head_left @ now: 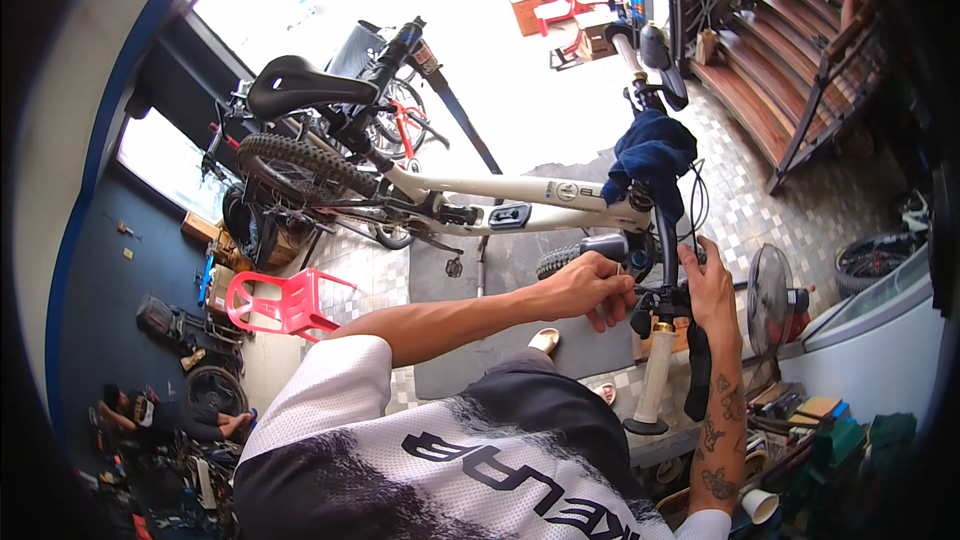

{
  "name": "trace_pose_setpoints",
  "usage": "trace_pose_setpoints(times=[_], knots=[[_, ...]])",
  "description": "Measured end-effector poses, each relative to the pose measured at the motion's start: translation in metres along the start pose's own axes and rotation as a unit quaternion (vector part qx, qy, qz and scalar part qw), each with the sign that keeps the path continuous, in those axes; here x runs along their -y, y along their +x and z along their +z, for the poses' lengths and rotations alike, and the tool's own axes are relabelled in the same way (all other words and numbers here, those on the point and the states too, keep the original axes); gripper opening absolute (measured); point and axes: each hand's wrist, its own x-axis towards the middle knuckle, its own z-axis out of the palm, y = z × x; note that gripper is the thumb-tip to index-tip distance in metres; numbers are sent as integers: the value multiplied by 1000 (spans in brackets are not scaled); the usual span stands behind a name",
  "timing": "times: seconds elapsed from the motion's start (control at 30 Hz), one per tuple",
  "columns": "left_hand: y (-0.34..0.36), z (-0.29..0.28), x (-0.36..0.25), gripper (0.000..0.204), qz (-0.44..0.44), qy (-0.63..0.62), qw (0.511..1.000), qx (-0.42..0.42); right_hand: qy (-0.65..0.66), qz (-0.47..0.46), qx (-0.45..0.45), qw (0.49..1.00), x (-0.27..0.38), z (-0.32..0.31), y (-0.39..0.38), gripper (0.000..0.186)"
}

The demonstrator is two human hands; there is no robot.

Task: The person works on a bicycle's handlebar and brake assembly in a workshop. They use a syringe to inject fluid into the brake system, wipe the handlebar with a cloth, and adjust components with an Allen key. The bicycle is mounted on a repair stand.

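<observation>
A cream mountain bike [520, 192] stands across in front of me, its handlebar [667, 250] on the right. A dark blue cloth [655, 155] is draped over the middle of the bar. Beside the near end of the bar, my left hand [590, 288] has thumb and fingers pinched together; what they hold is too small to make out. My right hand [710, 285] is curled at the far side of the bar by the black cables [700, 195], its fingertips partly hidden. Between me and the hands are the near grip [655, 375], bare of a hand, and a black brake lever [698, 370].
Left of the bike is a red plastic chair [275, 302]. A standing fan [768, 298] is close to my right forearm. Wooden stairs [770, 70] rise at the far right. Another person [165, 415] reclines at the lower left, near parked bikes. Cluttered items [810, 410] lie at the lower right.
</observation>
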Motion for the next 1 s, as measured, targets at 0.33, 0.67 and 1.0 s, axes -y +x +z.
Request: trace_pose_setpoints(times=[0.33, 0.67, 1.0], knots=[[-3, 2, 8, 24, 200, 290, 932, -84, 0, 6, 24, 1000, -3, 1, 2, 87], [4, -6, 21, 23, 263, 309, 910, -84, 2, 1, 26, 1000, 2, -1, 0, 86], [3, -6, 11, 26, 176, 300, 936, -47, 20, 34, 23, 999, -4, 1, -1, 92]])
